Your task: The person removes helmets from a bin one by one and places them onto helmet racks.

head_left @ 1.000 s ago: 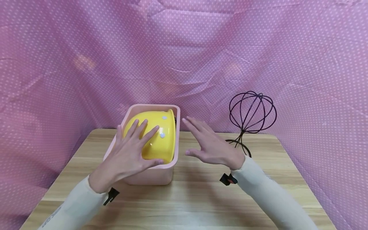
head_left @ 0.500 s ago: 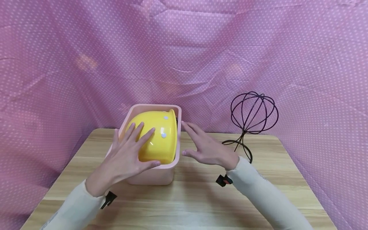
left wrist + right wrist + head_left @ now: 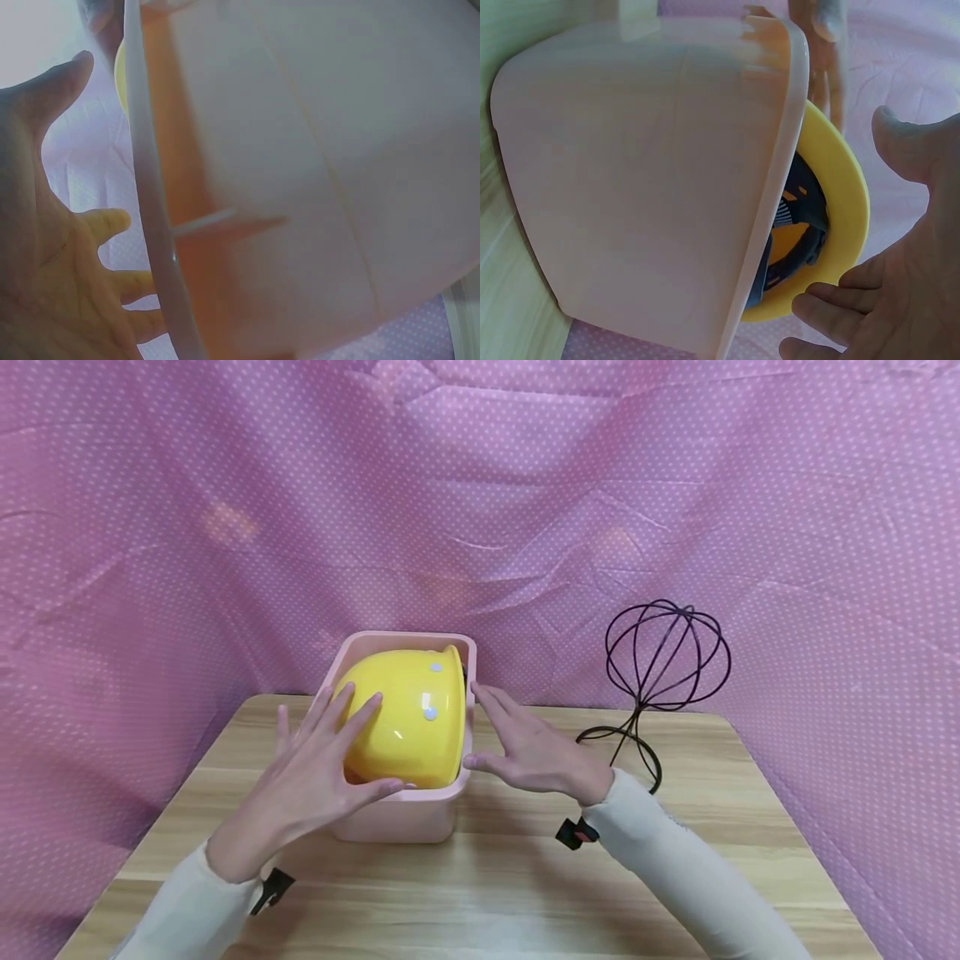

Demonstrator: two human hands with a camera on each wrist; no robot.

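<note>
A yellow hard hat (image 3: 408, 722) with pale dots lies on its side in a pink plastic bin (image 3: 397, 822), standing partly above the rim. Its dark inner straps (image 3: 806, 202) show in the right wrist view. My left hand (image 3: 303, 785), fingers spread, hovers over the bin's left side near the hard hat's crown; whether its fingertips touch the hat is unclear. Beside the bin's right rim is my right hand (image 3: 536, 747), fingers extended towards the hat's brim. Neither hand grips anything.
A black wire stand (image 3: 640, 702) with a balloon-shaped top and ring base stands on the right of the wooden table (image 3: 517, 893). Pink dotted cloth (image 3: 525, 527) hangs behind the table and along both sides.
My left hand has drawn back to the left and towards me, uncovering more of the hard hat. My right hand has shifted slightly left, closer to the bin. The hard hat stays in the bin.
</note>
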